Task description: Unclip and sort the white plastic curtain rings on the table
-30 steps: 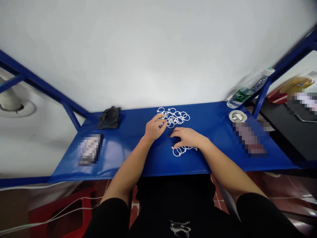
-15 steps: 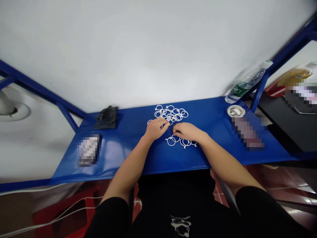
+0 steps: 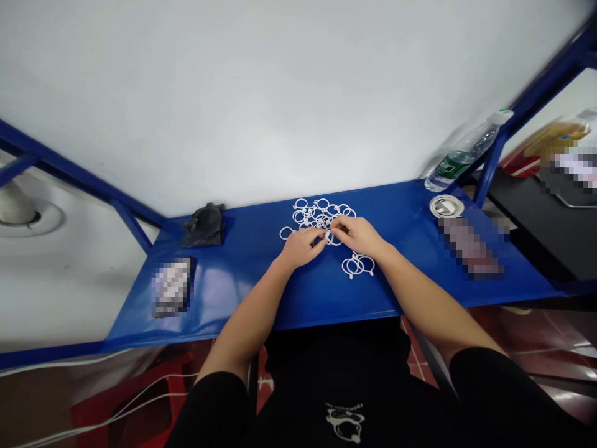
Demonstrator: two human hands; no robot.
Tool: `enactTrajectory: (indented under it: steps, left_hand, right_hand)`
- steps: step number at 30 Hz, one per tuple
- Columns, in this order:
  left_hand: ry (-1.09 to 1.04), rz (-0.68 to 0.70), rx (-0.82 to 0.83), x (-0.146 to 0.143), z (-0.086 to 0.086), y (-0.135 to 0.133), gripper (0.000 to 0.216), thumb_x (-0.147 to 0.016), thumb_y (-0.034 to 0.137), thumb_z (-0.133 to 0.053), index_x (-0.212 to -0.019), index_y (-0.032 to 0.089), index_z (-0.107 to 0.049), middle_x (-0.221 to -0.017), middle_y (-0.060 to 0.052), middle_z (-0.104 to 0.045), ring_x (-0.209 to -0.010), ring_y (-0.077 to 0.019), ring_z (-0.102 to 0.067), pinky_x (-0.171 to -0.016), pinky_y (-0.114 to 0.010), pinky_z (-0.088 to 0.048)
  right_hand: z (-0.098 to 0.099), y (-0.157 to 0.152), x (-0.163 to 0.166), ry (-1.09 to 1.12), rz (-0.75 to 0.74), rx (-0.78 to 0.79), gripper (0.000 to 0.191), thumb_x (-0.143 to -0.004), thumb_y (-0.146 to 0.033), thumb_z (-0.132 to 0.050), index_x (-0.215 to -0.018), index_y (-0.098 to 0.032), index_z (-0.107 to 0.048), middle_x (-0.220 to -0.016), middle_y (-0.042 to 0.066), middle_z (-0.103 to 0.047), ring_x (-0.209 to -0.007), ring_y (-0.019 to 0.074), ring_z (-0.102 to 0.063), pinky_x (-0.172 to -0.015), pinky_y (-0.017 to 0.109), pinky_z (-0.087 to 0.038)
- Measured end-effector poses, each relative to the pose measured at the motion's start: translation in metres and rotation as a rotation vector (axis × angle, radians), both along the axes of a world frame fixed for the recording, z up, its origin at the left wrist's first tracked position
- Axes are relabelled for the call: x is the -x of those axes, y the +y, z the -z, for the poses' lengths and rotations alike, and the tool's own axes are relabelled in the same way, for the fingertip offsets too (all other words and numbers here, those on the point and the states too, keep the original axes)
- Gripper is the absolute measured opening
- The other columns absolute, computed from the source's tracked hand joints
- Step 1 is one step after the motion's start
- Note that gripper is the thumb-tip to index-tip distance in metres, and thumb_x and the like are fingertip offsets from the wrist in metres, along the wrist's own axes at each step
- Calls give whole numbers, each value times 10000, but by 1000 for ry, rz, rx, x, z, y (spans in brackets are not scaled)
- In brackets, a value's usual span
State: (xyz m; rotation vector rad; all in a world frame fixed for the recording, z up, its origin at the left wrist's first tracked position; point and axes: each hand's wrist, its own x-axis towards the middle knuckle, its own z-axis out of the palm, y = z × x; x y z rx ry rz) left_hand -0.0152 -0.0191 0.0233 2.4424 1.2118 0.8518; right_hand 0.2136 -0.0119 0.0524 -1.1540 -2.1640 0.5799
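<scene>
Pinching a white ring (image 3: 330, 237) beside the pile (image 3: 321, 213) at the back edge of the worktop (image 3: 242, 264), left hand (image 3: 301, 247) and right hand (image 3: 357, 235) should hold it lightly.

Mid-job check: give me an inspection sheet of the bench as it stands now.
Surface: blue bench, glossy top.
Job's things: pile of white rings at the back; linked rings by the right wrist; loose ring left of the pile.
Clutter: dark cloth, water bottle, tape roll.
Grippers: left hand and right hand pinch one white ring between them.
Cables: white cables below the bench, lower left.
Surroundings: white wall, blue frame, red stool.
</scene>
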Motion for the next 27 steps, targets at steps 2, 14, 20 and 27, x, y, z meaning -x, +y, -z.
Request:
enactTrajectory:
  steps: [2,14,20,27]
  left_hand:
    - [-6,-12,29,-1,2,0,294,-968,323,-640,-1232,235,-735,-933,-13,-787,-712,-139,-672,-736,-283,-517]
    - [-126,32,91,-3,2,0,262,-996,291,-595,-1167,213,-778,-822,-12,-746,-658,-114,-619,-689,-257,-476]
    - [-511,-19,285,-6,14,6,244,-920,309,-687,-1109,193,-791,-645,19,-661,-517,-94,-524,-534,-232,-420]
    - [-700,-125,190,-7,11,6,155,-847,234,-710,-962,195,-806,-531,59,-536,-446,-63,-411,-466,-202,-331]
  right_hand:
    - [1,-1,1,52,-22,2,136,-972,-293,-601,-1046,-220,-688,-864,13,-759,-713,162,-647,-684,277,-419]
    - [5,-1,2,161,-54,-122,186,-1019,-315,-585,-1066,-235,-746,-976,36,-789,-807,178,-696,-751,299,-501]
    - [6,2,0,210,-62,-94,198,-1016,-372,-632,-1092,-240,-759,-940,32,-790,-739,164,-678,-715,295,-506]
    - [7,-1,4,200,-134,56,210,-958,-389,-712,-1113,-253,-754,-924,12,-803,-733,152,-700,-696,272,-500]
